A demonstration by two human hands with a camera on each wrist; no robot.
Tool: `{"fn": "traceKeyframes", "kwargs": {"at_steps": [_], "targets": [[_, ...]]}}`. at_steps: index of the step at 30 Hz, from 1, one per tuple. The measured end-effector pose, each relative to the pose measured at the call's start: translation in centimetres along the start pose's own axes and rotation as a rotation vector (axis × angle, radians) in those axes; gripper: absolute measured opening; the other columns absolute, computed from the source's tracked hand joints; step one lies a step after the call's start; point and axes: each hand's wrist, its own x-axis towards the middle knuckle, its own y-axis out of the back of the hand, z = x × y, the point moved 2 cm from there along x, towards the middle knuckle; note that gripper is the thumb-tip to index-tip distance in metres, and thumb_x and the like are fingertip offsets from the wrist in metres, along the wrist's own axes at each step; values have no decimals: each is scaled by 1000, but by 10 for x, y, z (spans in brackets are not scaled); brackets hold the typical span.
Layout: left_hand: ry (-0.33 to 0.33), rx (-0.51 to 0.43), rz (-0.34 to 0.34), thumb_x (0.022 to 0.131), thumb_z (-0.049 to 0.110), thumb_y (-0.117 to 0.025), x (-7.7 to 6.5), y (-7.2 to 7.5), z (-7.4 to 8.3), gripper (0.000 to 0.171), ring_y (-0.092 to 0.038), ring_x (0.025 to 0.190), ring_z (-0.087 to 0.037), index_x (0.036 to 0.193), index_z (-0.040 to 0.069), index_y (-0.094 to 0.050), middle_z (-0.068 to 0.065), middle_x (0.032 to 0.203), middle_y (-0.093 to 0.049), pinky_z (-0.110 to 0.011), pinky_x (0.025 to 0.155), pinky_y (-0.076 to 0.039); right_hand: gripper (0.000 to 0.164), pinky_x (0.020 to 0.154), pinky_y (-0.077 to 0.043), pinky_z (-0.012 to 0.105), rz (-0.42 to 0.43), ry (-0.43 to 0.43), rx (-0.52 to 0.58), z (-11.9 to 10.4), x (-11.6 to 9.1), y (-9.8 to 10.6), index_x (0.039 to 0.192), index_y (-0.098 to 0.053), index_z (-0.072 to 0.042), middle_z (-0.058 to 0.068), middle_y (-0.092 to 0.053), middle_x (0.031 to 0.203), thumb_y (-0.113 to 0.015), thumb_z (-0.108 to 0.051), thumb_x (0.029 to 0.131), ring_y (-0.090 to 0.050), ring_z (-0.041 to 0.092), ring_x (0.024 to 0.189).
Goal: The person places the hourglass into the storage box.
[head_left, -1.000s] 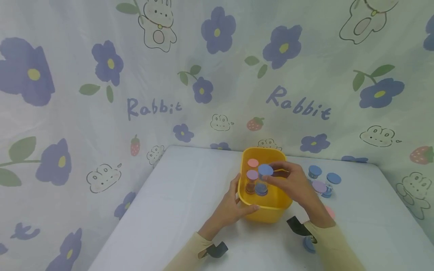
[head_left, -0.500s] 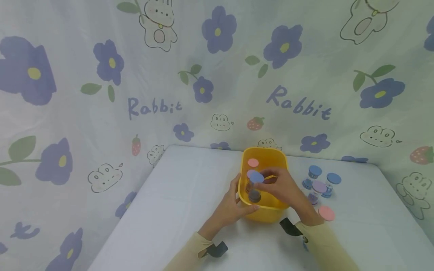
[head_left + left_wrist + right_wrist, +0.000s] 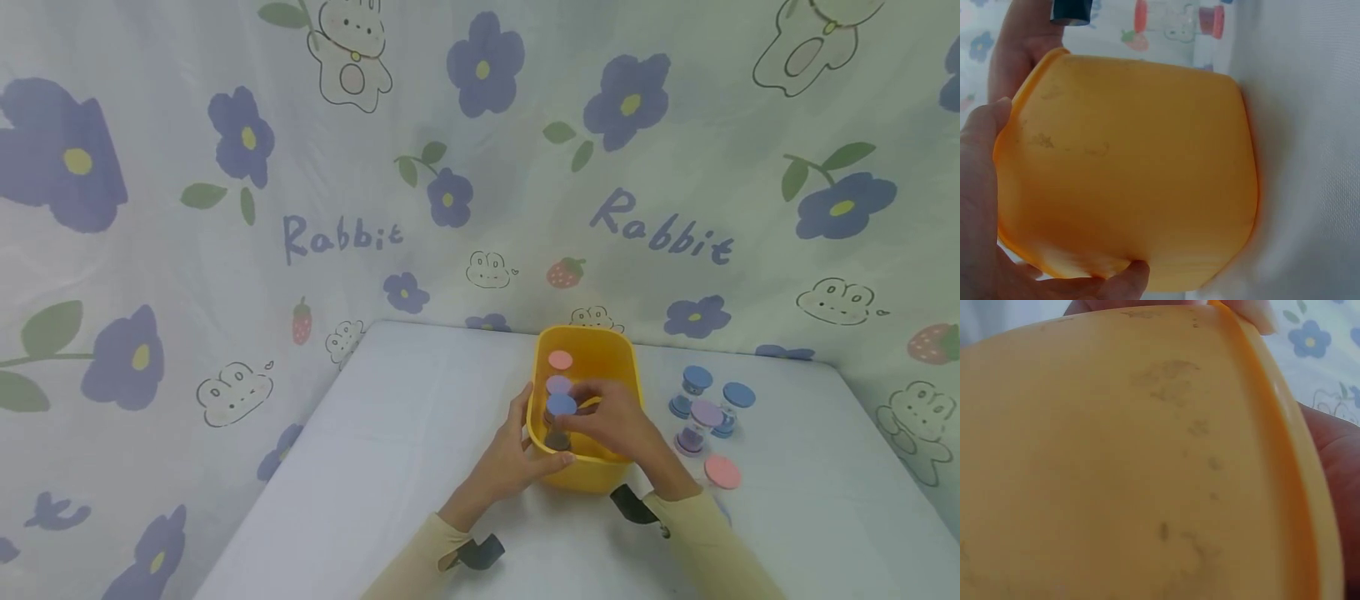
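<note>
head view shows the right hand [image 3: 617, 422] pinching a blue timer [image 3: 561, 405] inside the tub [image 3: 588, 477], while the left hand [image 3: 506, 467] grips the tub's side, maybe so it won't slide.

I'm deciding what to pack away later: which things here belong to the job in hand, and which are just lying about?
Part of the job:
yellow bin, gripped by the left hand
blue-topped sand timer, pinched by the right hand
pink-topped timer and purple-topped timer in the bin
probably the timers outside it

Only surroundings:
patterned backdrop
white table
</note>
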Motion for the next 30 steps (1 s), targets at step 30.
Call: {"fn": "traceKeyframes", "kwargs": {"at_steps": [30], "targets": [[7, -10, 3, 87, 50, -78, 1, 0, 3, 109, -34, 157, -21, 166, 33, -5, 9, 174, -19, -55, 121, -42, 17, 87, -63, 34, -59, 20, -174, -5, 3, -13, 94, -80, -13, -4, -76, 83, -87, -22, 83, -61, 15, 78]]}}
